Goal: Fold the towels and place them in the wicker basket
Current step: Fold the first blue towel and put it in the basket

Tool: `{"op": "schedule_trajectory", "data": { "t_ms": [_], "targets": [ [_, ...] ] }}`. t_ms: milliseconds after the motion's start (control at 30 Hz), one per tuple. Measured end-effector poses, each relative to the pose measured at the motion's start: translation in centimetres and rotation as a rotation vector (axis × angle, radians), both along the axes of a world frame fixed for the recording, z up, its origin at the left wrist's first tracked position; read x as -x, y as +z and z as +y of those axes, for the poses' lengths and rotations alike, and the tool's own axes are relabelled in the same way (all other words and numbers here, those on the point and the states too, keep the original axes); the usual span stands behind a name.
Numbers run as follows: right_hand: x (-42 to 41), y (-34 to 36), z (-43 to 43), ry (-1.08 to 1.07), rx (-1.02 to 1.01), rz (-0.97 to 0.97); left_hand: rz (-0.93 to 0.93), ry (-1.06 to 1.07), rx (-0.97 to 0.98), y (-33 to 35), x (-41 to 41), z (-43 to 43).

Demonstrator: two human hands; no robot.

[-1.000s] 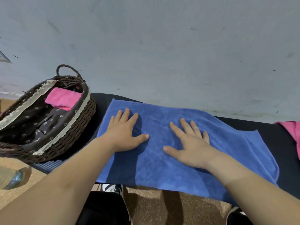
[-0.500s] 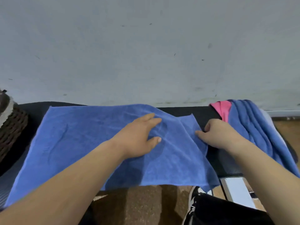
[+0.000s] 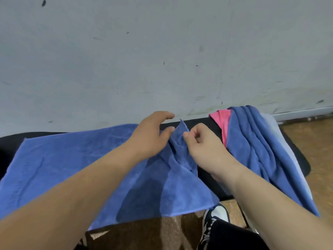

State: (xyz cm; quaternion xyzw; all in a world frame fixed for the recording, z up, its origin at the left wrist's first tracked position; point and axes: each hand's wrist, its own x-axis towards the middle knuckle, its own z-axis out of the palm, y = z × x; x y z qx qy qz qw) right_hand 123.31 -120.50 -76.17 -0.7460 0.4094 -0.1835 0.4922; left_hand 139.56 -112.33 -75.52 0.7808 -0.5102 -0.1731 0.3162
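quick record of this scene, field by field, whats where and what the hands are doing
towel: blue, spread on the black surface, right edge bunched and raised
right hand: pinches the raised edge
left hand: thumb against the bunched cloth, fingers clear of it
pile: blue and pink towels, unfolded, right of the hands
basket: not in view

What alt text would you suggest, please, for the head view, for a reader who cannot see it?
A person's right hand pinches the raised right edge of a blue towel spread on a dark bench, while the left hand touches it with its thumb. More blue and pink towels lie heaped at the right.
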Motion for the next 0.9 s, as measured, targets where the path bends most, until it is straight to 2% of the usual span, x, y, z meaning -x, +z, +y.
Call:
{"op": "schedule_trajectory", "data": {
  "t_ms": [67,133,267,367,433,500,600,733,800,900],
  "targets": [
    [0.3,0.2,-0.2,-0.004,0.026,-0.057,0.174,-0.055,-0.123,0.6,0.2,-2.3],
    [0.8,0.4,-0.6,-0.023,0.043,-0.098,0.249,-0.116,-0.227,1.1,0.5,-3.6],
    [1.7,0.3,-1.6,-0.136,-0.039,-0.187,0.163,-0.108,-0.255,1.9,0.3,-4.9],
    [2.3,-0.1,-2.3,-0.144,-0.055,-0.216,0.075,-0.208,-0.385,1.2,0.6,-5.4],
    [2.7,-0.9,-2.8,-0.108,0.025,-0.113,-0.039,-0.229,-0.451,0.0,1.1,-5.5],
    [3.4,-1.7,-3.3,-0.057,0.047,0.092,-0.135,-0.221,-0.48,-1.0,1.4,-5.5],
    [4.4,-1.9,-3.8,0.03,0.004,0.356,-0.108,-0.156,-0.496,-1.3,1.5,-5.2],
    [5.3,-0.9,-4.1,0.12,-0.06,0.407,-0.029,-0.125,-0.416,-0.3,1.4,-5.4],
    [5.4,-0.6,-4.1,0.097,-0.071,0.352,0.021,-0.093,-0.357,0.8,1.2,-6.0],
    [5.5,0.0,-4.1,-0.071,-0.172,0.127,0.061,-0.034,-0.308,2.6,0.9,-7.6]
  ]
}}
